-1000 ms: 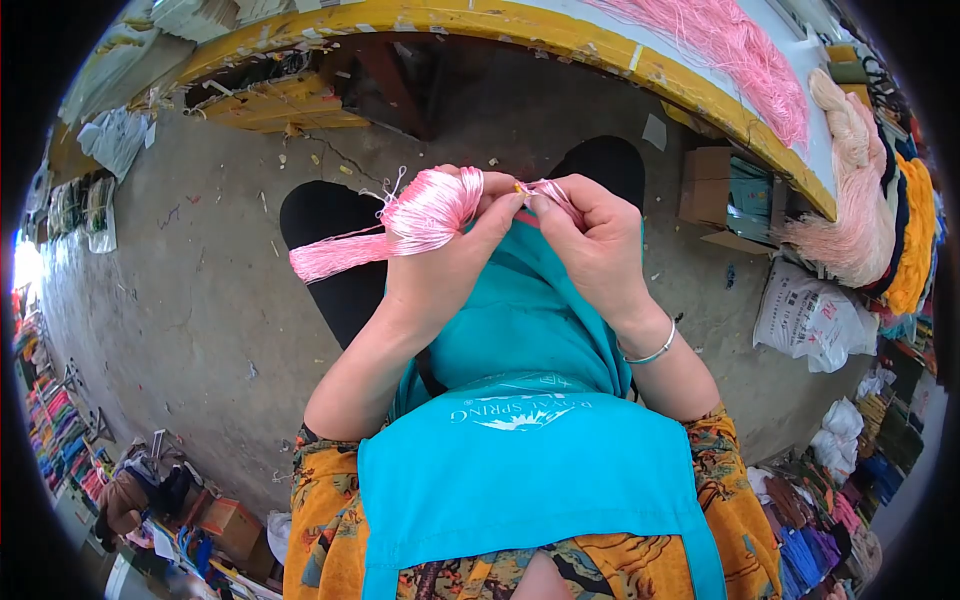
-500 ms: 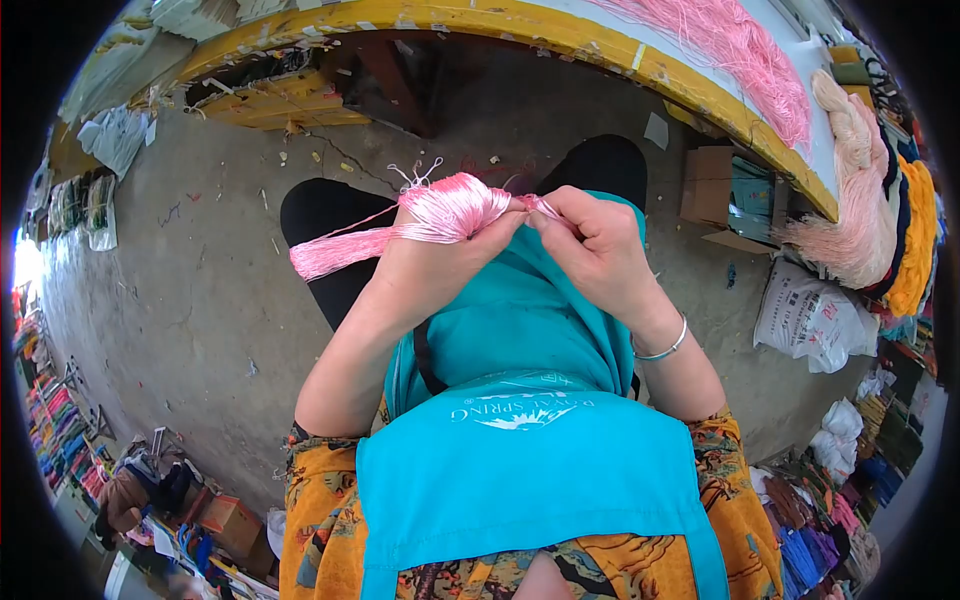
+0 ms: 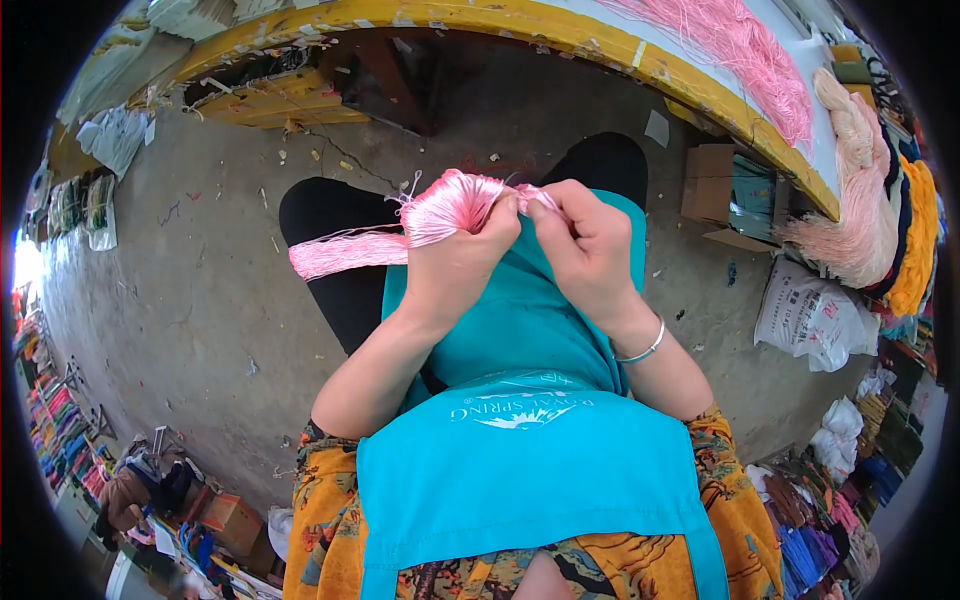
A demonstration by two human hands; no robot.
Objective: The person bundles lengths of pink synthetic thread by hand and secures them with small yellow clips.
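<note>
Hands gathering a glossy pink thread skein [image 3: 452, 208] above the lap.

At far left, dark and pale thread bundles [image 3: 98, 205] hang in clear wrapping beside the grey concrete floor [image 3: 190, 300]. Toward the centre, a flat pink strand band [image 3: 345, 254] extends leftward from the skein, across a black-trousered left leg [image 3: 325, 215]. The skein fans over the back of the left hand [image 3: 455, 265], whose thumb and fingers are closed on its narrowed right end; small pale loops project at its upper left. Immediately to the right, the right hand [image 3: 592, 245] pinches the short pink thread portion between thumb and bent fingers, its tips just beside those of the left. A thin silver-coloured bangle [image 3: 645, 345] encircles the right wrist. Beneath both hands lies a turquoise cloth apron [image 3: 530, 480] with white lettering. Farther right, an open brown cardboard box [image 3: 708, 190] stands below the yellow-edged white desk [image 3: 640, 58], which carries loose pink thread [image 3: 745, 65]. At far right, pale, dark and orange-yellow hanks [image 3: 915, 240] hang above a white printed sack [image 3: 805, 315].
</note>
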